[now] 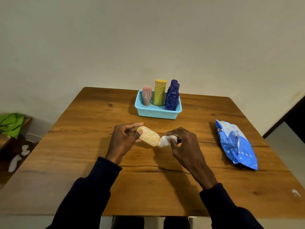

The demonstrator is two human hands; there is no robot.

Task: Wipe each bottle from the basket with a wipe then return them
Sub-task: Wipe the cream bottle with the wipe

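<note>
1. Pale orange plastic bottle with white swirl lines (149, 136), held just above the wooden table (148, 187) near its centre; its long axis runs from far left to near right, almost level.
2. Left hand (123, 139), at the bottle's far-left rounded end; thumb and fingers are curled closed around that end, steadying it.
3. Right hand (183, 142), at the bottle's near-right end; its fingers are closed over a bunched white wipe (166, 141), which wraps that end of the bottle. The end under the wipe is hidden.
4. Key relation: the two hands sit at opposite ends of the bottle's long axis, so the uncovered body lies to the left of the wipe. The next stroke would likely need the right hand to draw the wipe leftward along this axis, or to twist about it, while the left hand holds firm.
5. Light blue perforated plastic basket (156, 114), farther along the table, holds a pink bottle (146, 95), a yellow bottle (159, 93) and two dark blue bottles (172, 96), all upright.
6. Blue wipe packet (236, 144), lying flat to the right, well apart from both hands.
7. Progress: judged as mid-wipe on this bottle; its return to the basket is not yet done.
</note>
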